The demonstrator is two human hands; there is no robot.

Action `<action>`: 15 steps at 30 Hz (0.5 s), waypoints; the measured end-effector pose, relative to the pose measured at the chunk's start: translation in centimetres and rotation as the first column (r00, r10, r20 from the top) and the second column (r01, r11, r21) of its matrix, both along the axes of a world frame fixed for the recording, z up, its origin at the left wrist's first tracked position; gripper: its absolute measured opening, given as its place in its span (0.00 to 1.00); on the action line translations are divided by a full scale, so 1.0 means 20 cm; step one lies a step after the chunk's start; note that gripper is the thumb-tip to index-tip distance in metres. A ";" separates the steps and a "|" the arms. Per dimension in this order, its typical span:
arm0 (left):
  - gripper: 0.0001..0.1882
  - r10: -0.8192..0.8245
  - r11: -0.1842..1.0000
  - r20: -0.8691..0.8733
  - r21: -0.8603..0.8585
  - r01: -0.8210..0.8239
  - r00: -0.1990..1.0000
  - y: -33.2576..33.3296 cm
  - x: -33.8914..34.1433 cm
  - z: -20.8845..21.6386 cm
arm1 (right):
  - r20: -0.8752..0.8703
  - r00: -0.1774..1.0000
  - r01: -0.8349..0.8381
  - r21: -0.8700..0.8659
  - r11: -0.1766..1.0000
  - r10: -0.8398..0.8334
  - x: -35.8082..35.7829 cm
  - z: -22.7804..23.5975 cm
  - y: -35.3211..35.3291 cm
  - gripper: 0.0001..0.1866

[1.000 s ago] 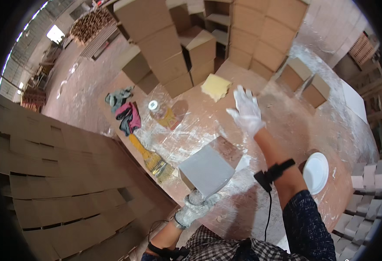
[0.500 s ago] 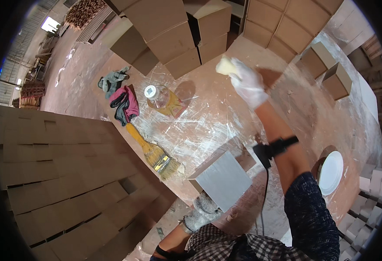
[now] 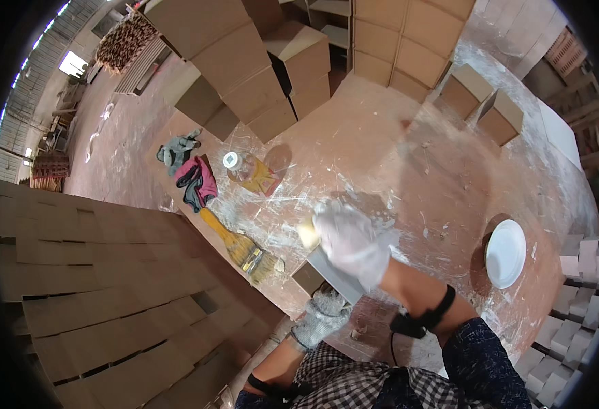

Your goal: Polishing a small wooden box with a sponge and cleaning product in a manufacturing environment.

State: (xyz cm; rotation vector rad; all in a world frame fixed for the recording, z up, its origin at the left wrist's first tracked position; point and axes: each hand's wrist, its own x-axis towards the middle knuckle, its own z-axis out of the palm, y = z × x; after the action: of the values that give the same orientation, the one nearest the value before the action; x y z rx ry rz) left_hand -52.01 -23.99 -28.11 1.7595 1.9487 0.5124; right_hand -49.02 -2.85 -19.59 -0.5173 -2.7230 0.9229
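My left hand (image 3: pixel 321 319), in a grey knitted glove, grips a small cardboard box (image 3: pixel 336 275) by its near side. The box has a grey face and a brown open side, and is partly hidden behind my right hand. My right hand (image 3: pixel 354 240), in a thin whitish glove, is closed on a pale yellow sponge (image 3: pixel 307 235) at the box's far edge. Motion blurs this hand, and I cannot tell whether the sponge touches the box. Left of the box lies a wide brush (image 3: pixel 240 247) with a yellow handle.
A clear plastic bottle (image 3: pixel 252 174) with a white cap stands beyond the brush, beside crumpled pink and grey gloves (image 3: pixel 194 178). A white plate (image 3: pixel 505 253) lies at right. Cardboard boxes (image 3: pixel 235 65) are stacked at the back; more brown boxes (image 3: pixel 115 273) fill the left.
My right hand has come back from the far part of the table to the box, bringing the sponge. The box's grey face now looks more tilted, and the whole view has shifted slightly.
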 end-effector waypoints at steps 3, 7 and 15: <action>0.16 -0.002 0.995 0.004 0.105 0.001 1.000 0.03 -0.03 0.03 | -0.101 0.968 0.232 -0.005 0.973 -0.232 0.01 0.04 0.13 0.22; 0.12 0.040 0.999 0.080 -0.024 -0.038 0.996 0.04 -0.03 0.02 | -0.464 0.842 0.248 -0.121 0.961 -0.275 0.20 0.04 0.11 0.35; 0.13 0.084 0.977 0.277 0.164 -0.134 0.957 -0.01 -0.02 -0.06 | -0.409 0.912 0.053 0.017 0.998 -0.041 0.54 -0.02 -0.37 0.21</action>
State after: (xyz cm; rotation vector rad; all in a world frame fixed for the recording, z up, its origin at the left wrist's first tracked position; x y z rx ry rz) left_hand -52.44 -24.14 -29.33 1.5942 1.8610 0.9436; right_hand -38.19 -10.21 -20.00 -0.3361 -2.3306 0.8661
